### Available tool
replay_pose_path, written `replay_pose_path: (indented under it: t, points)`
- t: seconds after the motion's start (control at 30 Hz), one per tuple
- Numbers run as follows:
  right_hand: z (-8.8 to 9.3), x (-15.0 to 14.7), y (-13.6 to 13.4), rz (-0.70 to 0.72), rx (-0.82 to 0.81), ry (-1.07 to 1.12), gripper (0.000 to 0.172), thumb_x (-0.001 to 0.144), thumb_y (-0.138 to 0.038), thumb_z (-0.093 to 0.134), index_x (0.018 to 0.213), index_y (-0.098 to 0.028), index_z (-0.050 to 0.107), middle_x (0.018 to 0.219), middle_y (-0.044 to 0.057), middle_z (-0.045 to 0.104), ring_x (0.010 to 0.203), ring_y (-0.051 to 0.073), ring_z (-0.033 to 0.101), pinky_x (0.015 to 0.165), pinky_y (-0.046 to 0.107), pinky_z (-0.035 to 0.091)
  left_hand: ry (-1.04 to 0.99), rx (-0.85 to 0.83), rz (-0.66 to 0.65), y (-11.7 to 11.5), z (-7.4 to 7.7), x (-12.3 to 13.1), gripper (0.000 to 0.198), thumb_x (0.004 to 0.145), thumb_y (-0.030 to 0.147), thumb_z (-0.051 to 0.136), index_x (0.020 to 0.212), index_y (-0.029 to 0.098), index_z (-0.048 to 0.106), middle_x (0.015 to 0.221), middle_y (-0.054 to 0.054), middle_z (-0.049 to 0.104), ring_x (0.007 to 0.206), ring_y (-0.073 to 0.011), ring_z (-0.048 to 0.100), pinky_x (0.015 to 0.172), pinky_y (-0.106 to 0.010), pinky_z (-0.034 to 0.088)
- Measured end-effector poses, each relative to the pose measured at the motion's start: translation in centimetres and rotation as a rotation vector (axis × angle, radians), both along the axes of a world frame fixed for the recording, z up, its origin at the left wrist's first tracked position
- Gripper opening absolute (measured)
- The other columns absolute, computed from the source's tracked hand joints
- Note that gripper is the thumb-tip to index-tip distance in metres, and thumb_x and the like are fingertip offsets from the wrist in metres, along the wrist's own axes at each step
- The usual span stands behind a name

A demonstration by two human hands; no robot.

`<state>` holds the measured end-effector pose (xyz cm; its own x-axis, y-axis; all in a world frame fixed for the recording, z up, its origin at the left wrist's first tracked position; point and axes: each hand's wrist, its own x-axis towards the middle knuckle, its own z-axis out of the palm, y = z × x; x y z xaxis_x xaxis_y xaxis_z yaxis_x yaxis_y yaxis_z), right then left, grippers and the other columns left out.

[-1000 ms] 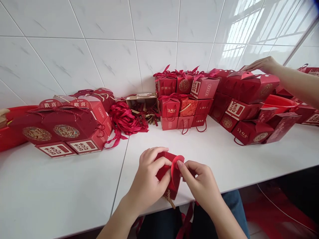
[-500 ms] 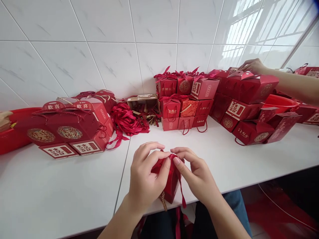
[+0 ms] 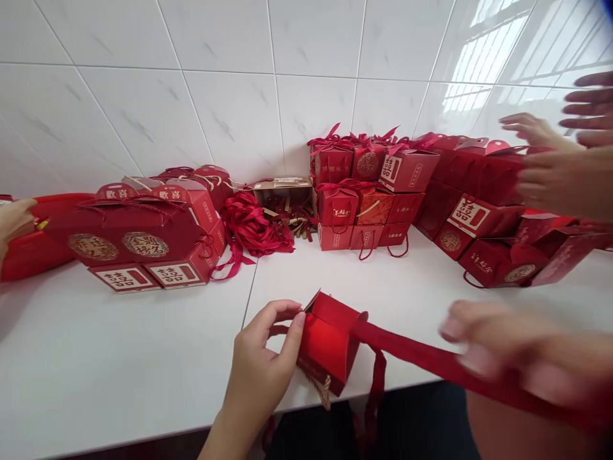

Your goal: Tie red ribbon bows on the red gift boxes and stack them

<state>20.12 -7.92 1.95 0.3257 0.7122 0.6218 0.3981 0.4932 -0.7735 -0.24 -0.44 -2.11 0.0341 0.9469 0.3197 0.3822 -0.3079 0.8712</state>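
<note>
A small red gift box (image 3: 328, 342) sits at the front edge of the white table (image 3: 119, 358). My left hand (image 3: 261, 358) pinches the box's left side, thumb and fingers closed on it. A red ribbon (image 3: 412, 354) runs from the top of the box out to the right. My right hand (image 3: 522, 354) is blurred by motion and closed on that ribbon, holding it stretched away from the box. A gold cord hangs off the box's lower edge.
Stacks of red gift boxes (image 3: 371, 191) line the tiled wall; larger boxes (image 3: 138, 233) stand at left, a pile of red ribbons (image 3: 251, 227) and an open carton (image 3: 282, 195) between. Another person's hands (image 3: 555, 153) reach over boxes at right. A hand (image 3: 14, 217) shows at far left.
My right hand has swept out to the right, drawing the ribbon taut from the box. My left hand shifted to the box's left side. The other person's hands moved right.
</note>
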Motion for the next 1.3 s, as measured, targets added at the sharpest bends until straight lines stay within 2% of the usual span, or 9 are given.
replay_pose_path:
  t: [0.1,0.2,0.37,0.6,0.87,0.97,1.17,1.23,1.3]
  points:
    - [0.0,-2.6,1.9,0.093,-0.131,-0.074,0.023,0.094,-0.033,0.044,0.078,-0.024,0.058,0.112,0.008,0.061,0.106,0.024,0.056,0.087,0.038,0.045,-0.126,-0.058,-0.018,0.1,-0.2,0.0,0.015,0.085,0.035,0.058,0.092,0.021,0.061,0.084,-0.002,0.066,0.077,-0.0157,0.065,0.062,-0.022,0.054]
    - [-0.8,-4.7,4.3,0.220,-0.358,-0.279,0.027,0.095,-0.031,0.040,0.075,-0.021,0.056,0.126,0.009,0.054,0.123,0.025,0.045,0.100,0.044,0.037,-0.217,-0.072,-0.036,0.0,-0.5,-0.2,0.017,0.084,0.035,0.059,0.093,0.020,0.059,0.088,-0.003,0.067,0.081,-0.0166,0.066,0.064,-0.023,0.056]
    - [-2.4,-5.6,6.1,0.216,-0.517,-0.407,0.029,0.095,-0.030,0.036,0.075,-0.020,0.055,0.127,0.011,0.052,0.128,0.027,0.039,0.104,0.052,0.030,-0.282,-0.094,-0.033,-0.6,-0.5,-0.1,0.017,0.083,0.033,0.060,0.093,0.019,0.058,0.087,-0.004,0.066,0.080,-0.0166,0.066,0.065,-0.023,0.056]
    - [-2.5,-5.6,5.8,0.258,-0.523,-0.448,0.025,0.095,-0.026,0.037,0.077,-0.021,0.054,0.120,0.010,0.055,0.127,0.025,0.040,0.103,0.050,0.031,-0.309,-0.104,-0.020,-1.3,-0.2,0.4,0.021,0.084,0.036,0.058,0.098,0.020,0.057,0.086,-0.004,0.065,0.081,-0.0167,0.063,0.066,-0.024,0.054]
    - [-2.1,-5.5,5.7,0.322,-0.498,-0.477,0.023,0.095,-0.027,0.038,0.080,-0.023,0.055,0.120,0.007,0.055,0.128,0.023,0.038,0.104,0.048,0.031,-0.112,-0.203,-0.252,0.7,-0.3,0.0,0.027,0.090,0.039,0.047,0.073,0.019,0.052,0.069,0.002,0.051,0.063,-0.0113,0.050,0.057,-0.021,0.046]
    - [-2.3,-4.8,5.3,0.244,-0.464,-0.366,0.018,0.093,-0.035,0.043,0.091,-0.025,0.057,0.127,0.007,0.051,0.131,0.024,0.036,0.107,0.049,0.030,0.096,-0.123,-0.147,1.6,-0.8,-1.3,0.024,0.088,0.036,0.046,0.072,0.020,0.053,0.071,0.000,0.055,0.066,-0.0146,0.053,0.058,-0.024,0.045]
    - [-4.7,-1.9,3.4,0.050,-0.457,-0.164,0.027,0.090,-0.046,0.048,0.105,-0.027,0.059,0.137,0.008,0.047,0.130,0.026,0.041,0.107,0.048,0.035,0.773,-0.090,0.365,3.8,-2.8,-6.9,0.019,0.078,0.035,0.051,0.066,0.022,0.058,0.083,-0.010,0.065,0.078,-0.0307,0.058,0.062,-0.038,0.044]
    - [-6.0,-1.5,3.1,0.063,-0.492,-0.113,0.031,0.089,-0.045,0.049,0.112,-0.026,0.058,0.134,0.009,0.050,0.128,0.026,0.044,0.107,0.046,0.037,0.711,0.010,0.443,4.0,-2.9,-7.2,0.018,0.079,0.038,0.053,0.077,0.022,0.060,0.093,-0.012,0.064,0.089,-0.0345,0.058,0.071,-0.044,0.046]
    - [-7.0,-1.7,3.0,0.108,-0.538,-0.021,0.039,0.089,-0.046,0.050,0.122,-0.026,0.052,0.131,0.010,0.053,0.123,0.025,0.050,0.103,0.044,0.043,0.475,0.117,0.353,3.8,-2.7,-6.0,0.021,0.082,0.041,0.052,0.089,0.022,0.059,0.101,-0.011,0.063,0.100,-0.0318,0.057,0.084,-0.046,0.045]
